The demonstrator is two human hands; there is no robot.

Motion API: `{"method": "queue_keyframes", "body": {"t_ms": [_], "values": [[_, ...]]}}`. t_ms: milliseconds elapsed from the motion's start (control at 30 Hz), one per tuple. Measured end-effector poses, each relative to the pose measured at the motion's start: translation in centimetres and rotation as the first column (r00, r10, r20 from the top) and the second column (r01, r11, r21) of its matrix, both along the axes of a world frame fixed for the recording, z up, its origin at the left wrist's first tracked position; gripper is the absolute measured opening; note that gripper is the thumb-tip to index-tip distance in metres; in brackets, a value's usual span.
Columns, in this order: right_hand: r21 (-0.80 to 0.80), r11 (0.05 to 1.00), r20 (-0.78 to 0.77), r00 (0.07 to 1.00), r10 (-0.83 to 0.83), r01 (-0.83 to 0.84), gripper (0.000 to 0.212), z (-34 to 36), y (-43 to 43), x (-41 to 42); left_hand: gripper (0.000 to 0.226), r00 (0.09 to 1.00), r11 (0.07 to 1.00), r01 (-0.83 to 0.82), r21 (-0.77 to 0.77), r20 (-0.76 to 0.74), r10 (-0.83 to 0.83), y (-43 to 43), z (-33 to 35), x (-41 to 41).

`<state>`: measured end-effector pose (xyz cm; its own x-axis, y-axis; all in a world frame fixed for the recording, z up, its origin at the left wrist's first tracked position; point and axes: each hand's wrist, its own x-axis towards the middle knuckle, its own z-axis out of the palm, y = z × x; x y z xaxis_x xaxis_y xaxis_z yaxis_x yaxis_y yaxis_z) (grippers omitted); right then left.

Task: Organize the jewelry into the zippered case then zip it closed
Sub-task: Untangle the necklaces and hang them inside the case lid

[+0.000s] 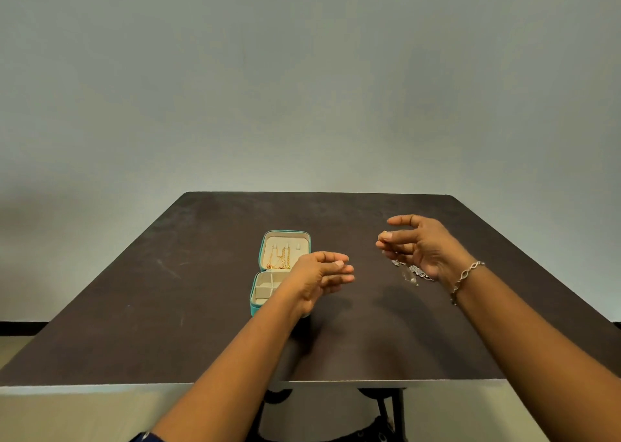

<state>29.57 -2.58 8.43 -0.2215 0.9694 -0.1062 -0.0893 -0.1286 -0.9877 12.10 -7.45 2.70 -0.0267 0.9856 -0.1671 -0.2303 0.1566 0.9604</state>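
The teal zippered case (pixel 256 302) lies open at the table's middle, its cream lid (pixel 285 240) flat behind the base. Gold chains (pixel 279 261) hang inside the lid. The base has cream dividers. My left hand (pixel 321 275) hovers over the right side of the case with relaxed fingers and holds nothing; it hides that part of the base. My right hand (pixel 418 243) floats to the right, fingers loosely spread. Silver jewelry with a pearl drop (pixel 411 272) shows just beneath it, partly hidden by the palm. I cannot tell whether the fingers touch it.
The dark table (pixel 168 307) stands against a plain grey wall, its front edge near me. A silver bracelet (pixel 465 278) is on my right wrist. Dark table legs show under the front edge.
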Motion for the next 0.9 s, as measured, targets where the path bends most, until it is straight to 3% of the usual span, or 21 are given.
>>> {"method": "queue_keyframes", "body": {"t_ms": [167, 267, 433, 500, 633, 900], "values": [[0.042, 0.996, 0.203, 0.977, 0.072, -0.082, 0.019, 1.3, 1.2, 0.3, 0.013, 0.976, 0.966, -0.115, 0.232, -0.153, 0.153, -0.2, 0.4, -2.0], [0.066, 0.992, 0.248, 0.965, 0.088, -0.108, 0.015, 1.8, 1.7, -0.2, 0.013, 0.898, 0.908, -0.258, 0.330, -0.264, 0.352, -0.2, 0.4, -4.3], [0.105, 0.978, 0.333, 0.933, 0.135, -0.179, 0.014, 2.2, 2.1, -1.1, 0.007, 0.720, 0.839, -0.490, 0.235, -0.433, 0.542, 0.0, -2.1, -9.1], [0.105, 0.974, 0.361, 0.920, 0.152, -0.202, 0.014, 2.2, 2.4, -1.4, 0.020, 0.702, 0.842, -0.512, 0.170, -0.482, 0.524, -0.2, -3.5, -10.1], [0.092, 0.970, 0.365, 0.914, 0.177, -0.225, 0.014, 2.4, 3.1, -2.4, 0.052, 0.758, 0.898, -0.426, 0.109, -0.498, 0.420, -0.3, -5.6, -11.0], [0.140, 0.943, 0.396, 0.890, 0.227, -0.303, 0.015, 2.7, 3.9, -6.1, 0.056, 0.781, 0.933, -0.340, 0.119, -0.517, 0.350, 1.1, -6.3, -11.7]]}}
